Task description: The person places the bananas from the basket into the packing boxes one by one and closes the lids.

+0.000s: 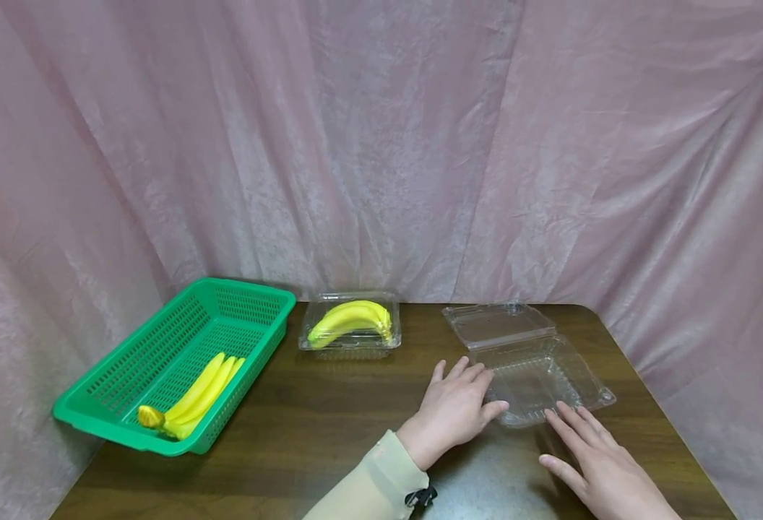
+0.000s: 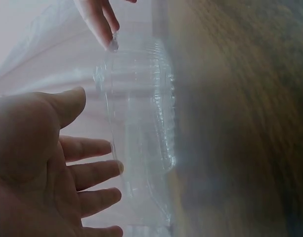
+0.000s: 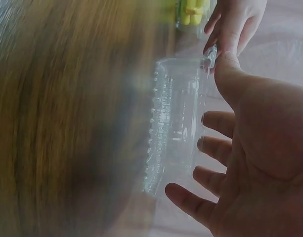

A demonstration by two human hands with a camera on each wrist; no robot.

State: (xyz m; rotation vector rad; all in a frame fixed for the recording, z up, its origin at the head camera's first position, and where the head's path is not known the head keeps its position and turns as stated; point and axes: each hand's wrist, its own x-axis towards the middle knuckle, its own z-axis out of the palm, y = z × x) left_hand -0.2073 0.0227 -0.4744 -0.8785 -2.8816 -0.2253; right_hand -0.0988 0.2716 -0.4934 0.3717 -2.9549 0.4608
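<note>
An unfolded clear plastic clamshell container (image 1: 531, 379) lies on the table, its lid (image 1: 501, 325) laid back behind the base. My left hand (image 1: 456, 408) is at the base's left side with fingers spread, the fingertips right at the rim in the left wrist view. At the near right edge of the base is my right hand (image 1: 605, 462), palm down, its fingers extended and overlapping the rim in the right wrist view. Neither hand grips anything. The base (image 2: 139, 118) looks bare inside.
A second clear container (image 1: 350, 354), closed over bananas (image 1: 352, 318), stands at the back middle of the brown table (image 1: 290, 440). On the left, a green plastic basket (image 1: 76, 412) holds another bunch of bananas (image 1: 199, 397). Pink curtains (image 1: 388, 144) hang behind and beside the table.
</note>
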